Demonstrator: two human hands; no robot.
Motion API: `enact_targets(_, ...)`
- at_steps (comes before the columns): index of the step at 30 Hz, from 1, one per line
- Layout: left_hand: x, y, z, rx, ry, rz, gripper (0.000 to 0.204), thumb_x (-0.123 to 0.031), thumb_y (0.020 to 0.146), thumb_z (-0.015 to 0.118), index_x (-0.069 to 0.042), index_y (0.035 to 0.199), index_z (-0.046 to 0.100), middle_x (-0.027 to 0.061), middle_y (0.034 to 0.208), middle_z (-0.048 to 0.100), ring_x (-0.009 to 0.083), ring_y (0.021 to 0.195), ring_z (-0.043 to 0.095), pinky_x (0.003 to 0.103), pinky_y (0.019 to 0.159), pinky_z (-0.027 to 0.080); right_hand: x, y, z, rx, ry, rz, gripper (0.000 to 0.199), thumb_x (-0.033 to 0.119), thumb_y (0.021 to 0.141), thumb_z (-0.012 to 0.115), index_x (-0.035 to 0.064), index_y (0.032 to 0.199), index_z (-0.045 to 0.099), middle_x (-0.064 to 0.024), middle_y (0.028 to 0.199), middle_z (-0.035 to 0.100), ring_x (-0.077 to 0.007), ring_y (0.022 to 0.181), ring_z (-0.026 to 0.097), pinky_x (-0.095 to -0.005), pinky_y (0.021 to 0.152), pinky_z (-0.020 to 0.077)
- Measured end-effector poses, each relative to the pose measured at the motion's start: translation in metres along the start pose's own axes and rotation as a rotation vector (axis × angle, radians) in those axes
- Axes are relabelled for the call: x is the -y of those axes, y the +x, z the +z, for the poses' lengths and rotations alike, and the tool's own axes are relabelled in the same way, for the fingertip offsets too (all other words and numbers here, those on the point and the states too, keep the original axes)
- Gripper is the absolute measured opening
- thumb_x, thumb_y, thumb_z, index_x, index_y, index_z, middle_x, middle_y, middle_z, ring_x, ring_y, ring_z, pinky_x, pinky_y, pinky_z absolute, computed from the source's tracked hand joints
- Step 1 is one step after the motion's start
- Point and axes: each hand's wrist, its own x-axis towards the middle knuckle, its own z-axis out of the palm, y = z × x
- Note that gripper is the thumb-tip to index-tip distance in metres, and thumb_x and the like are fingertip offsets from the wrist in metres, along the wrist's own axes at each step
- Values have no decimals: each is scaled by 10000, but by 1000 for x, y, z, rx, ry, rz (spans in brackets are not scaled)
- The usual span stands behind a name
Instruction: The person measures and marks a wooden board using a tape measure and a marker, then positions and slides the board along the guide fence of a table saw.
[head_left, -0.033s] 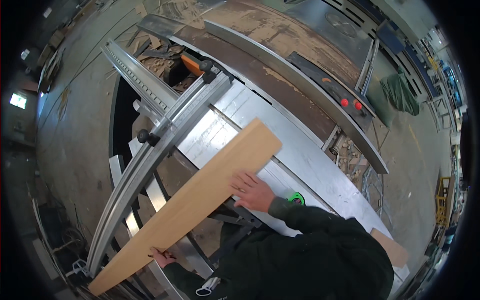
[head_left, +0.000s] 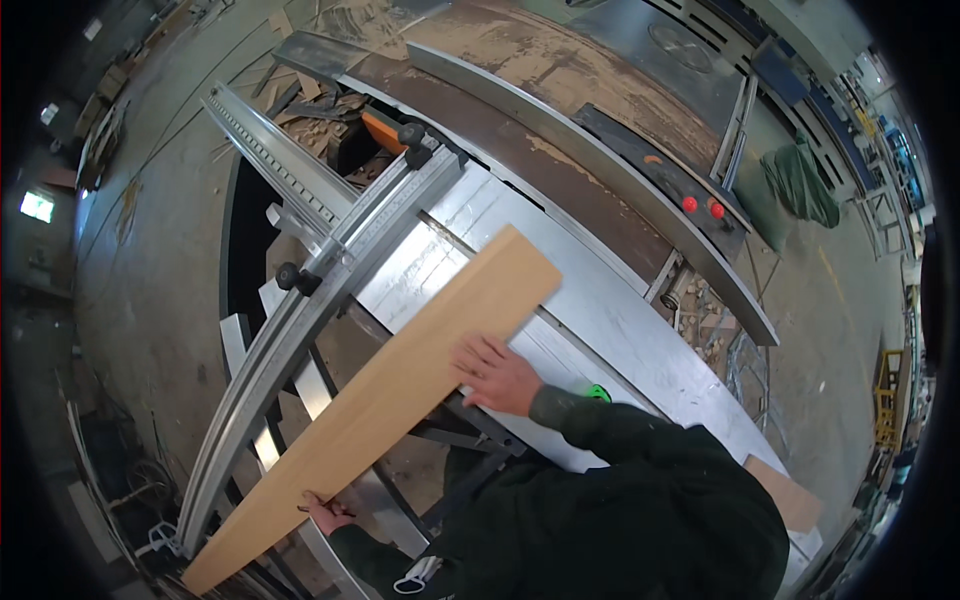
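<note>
A long, light-brown wooden board (head_left: 400, 385) lies aslant from the lower left up onto the silver sliding table (head_left: 610, 345) of a saw. My right hand (head_left: 497, 375) rests flat on its near edge, fingers stretched out over the wood. Lower down, my left hand (head_left: 326, 513) grips the same edge with the thumb on top; its other fingers are mostly hidden. A thin dark thing shows beside those fingers, too small to name. A green tape measure (head_left: 598, 392) peeks out behind my right sleeve.
Beyond the board's left side runs a curved-looking metal fence (head_left: 265, 365) with black knobs (head_left: 290, 277). A long rip fence (head_left: 600, 160) crosses the sawdust-covered brown table (head_left: 530, 150). Wood scraps (head_left: 330, 108) lie at the far left. A brown offcut (head_left: 785, 495) sits at the right.
The board has shifted slightly, its upper end a little left and up. My right hand has moved slightly left with it, and my sleeve covers more of the tape measure.
</note>
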Motion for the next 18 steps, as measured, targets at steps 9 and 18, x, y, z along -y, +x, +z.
enact_targets(9, -24, -10, 144, 19, 300, -52, 545, -715, 898, 631, -176, 978, 628, 13, 609, 619, 126, 386, 386, 285, 412, 225, -131, 75, 28, -233, -99, 58, 454, 326, 823, 750, 84, 1193, 647, -67, 1350, 586, -288, 1364, 483, -458, 1146, 395)
enact_targets(18, -47, 12, 121, -185, 175, -24, 348, -572, 940, 619, -235, 1019, 582, -15, 845, 692, 120, 587, 560, 262, 470, 339, -145, 92, 34, -317, -80, 67, 422, 272, 840, 739, 81, 1202, 642, -52, 1371, 583, -269, 1369, 482, -452, 1154, 391)
